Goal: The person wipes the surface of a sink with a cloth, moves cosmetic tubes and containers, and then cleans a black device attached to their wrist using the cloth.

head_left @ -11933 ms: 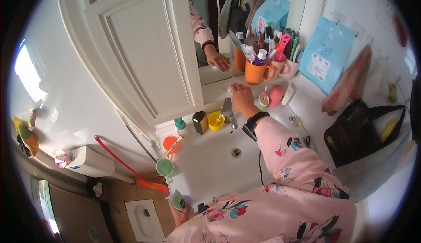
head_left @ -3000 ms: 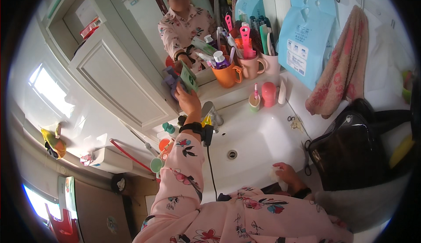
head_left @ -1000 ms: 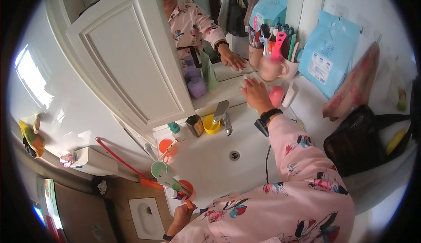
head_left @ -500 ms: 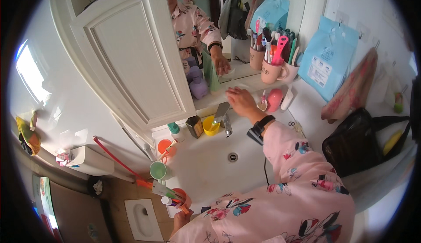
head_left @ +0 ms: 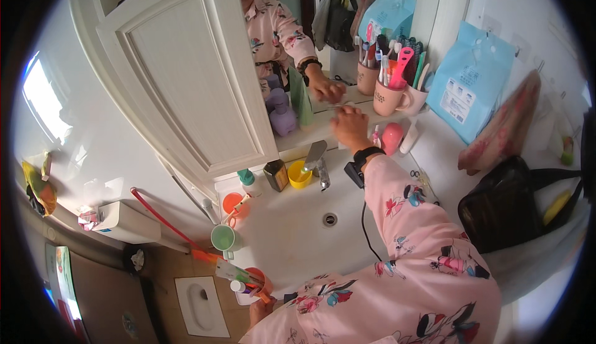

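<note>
My left hand, low in the picture, is closed round the handle of an orange cup at the sink's near left edge. A toothpaste tube and a white-capped tube stand in that cup. My right hand reaches across to the ledge under the mirror, its fingers curled together and bent downward. What lies under these fingers, if anything, is hidden. The mirror reflects this hand close to the ledge. Right of it are a pink rounded object and a pink mug of toothbrushes and combs.
Around the white sink stand a chrome faucet, yellow cup, dark box, green-capped bottle and green mug. A cabinet door juts out at left. A blue bag stands at right.
My right hand has moved right along the ledge, nearer the pink mug, and its fingers are more curled. My left hand still holds the orange cup.
</note>
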`<state>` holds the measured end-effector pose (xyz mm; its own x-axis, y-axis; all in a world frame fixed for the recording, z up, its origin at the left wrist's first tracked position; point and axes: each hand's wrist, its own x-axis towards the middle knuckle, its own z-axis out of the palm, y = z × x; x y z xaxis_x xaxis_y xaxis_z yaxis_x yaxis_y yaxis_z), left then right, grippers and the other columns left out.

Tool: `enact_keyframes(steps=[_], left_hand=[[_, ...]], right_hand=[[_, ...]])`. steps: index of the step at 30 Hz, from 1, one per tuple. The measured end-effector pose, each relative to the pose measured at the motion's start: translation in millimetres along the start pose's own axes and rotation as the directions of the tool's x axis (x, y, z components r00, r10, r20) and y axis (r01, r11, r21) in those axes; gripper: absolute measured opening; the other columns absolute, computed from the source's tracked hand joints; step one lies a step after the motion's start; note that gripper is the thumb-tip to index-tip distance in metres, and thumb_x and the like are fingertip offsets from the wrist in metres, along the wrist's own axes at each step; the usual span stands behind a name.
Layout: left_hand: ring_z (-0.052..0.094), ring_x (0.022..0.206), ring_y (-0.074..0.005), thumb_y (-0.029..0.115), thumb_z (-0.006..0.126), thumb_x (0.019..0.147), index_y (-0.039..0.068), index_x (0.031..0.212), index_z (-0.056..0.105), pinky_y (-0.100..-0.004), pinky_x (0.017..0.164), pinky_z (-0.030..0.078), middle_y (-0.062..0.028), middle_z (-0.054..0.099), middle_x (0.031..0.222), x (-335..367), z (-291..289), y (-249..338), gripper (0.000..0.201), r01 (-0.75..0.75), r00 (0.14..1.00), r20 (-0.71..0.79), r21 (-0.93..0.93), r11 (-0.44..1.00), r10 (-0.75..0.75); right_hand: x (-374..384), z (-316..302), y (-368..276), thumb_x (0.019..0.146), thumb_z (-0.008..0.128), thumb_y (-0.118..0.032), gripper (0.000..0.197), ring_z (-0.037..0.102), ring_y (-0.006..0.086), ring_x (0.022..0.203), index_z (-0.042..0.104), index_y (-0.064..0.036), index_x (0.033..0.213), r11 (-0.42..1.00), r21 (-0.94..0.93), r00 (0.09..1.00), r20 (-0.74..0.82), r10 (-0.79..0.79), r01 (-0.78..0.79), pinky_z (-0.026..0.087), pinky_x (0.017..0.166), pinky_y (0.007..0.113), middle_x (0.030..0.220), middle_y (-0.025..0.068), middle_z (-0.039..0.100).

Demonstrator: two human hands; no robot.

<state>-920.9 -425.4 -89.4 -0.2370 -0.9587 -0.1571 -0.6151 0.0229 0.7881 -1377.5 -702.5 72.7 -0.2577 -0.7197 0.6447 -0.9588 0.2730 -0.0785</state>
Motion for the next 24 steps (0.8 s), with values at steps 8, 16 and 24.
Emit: enact_keyframes(steps=[8, 16, 24], left_hand=[[0.058, 0.056, -0.0279, 0.013, 0.061, 0.073, 0.003, 0.074, 0.058, -0.0356, 0.051, 0.043, -0.0132, 0.056, 0.06, 3.7, 2.2, 6.2, 0.011, 0.0, 1.0, 0.005, -0.014, 1.0, 0.0], [0.057, 0.055, -0.0275, 0.013, 0.061, 0.073, 0.003, 0.074, 0.057, -0.0353, 0.051, 0.043, -0.013, 0.056, 0.059, 0.5, 3.2, 6.7, 0.011, 0.013, 1.0, 0.008, -0.023, 1.0, -0.013], [0.057, 0.055, -0.0271, 0.012, 0.061, 0.073, 0.003, 0.073, 0.057, -0.035, 0.051, 0.043, -0.0127, 0.055, 0.059, 3.6, 2.3, 11.4, 0.01, 0.024, 1.0, 0.013, -0.026, 0.999, -0.023]], right_hand=[[5.4, 7.4, 8.0, 0.076, 0.048, -0.026, 0.03, 0.049, 0.0238, 0.097, 0.059, -0.0171, 0.102, 0.987, 0.115, 0.993, 0.012, -0.118, 0.116, 0.037, 0.077, 0.046, 0.102, -0.0004, 0.055], [10.7, 13.8, -3.1, 0.073, 0.054, -0.022, 0.019, 0.051, 0.0261, 0.093, 0.06, -0.0159, 0.09, 0.982, 0.16, 0.994, 0.018, -0.106, 0.102, 0.042, 0.073, 0.046, 0.098, 0.002, 0.056], [13.0, 15.9, 5.5, 0.071, 0.055, -0.017, 0.017, 0.054, 0.0284, 0.085, 0.061, -0.0151, 0.087, 0.984, 0.175, 0.999, -0.023, -0.037, 0.04, 0.045, 0.072, 0.042, 0.09, 0.0051, 0.058]])
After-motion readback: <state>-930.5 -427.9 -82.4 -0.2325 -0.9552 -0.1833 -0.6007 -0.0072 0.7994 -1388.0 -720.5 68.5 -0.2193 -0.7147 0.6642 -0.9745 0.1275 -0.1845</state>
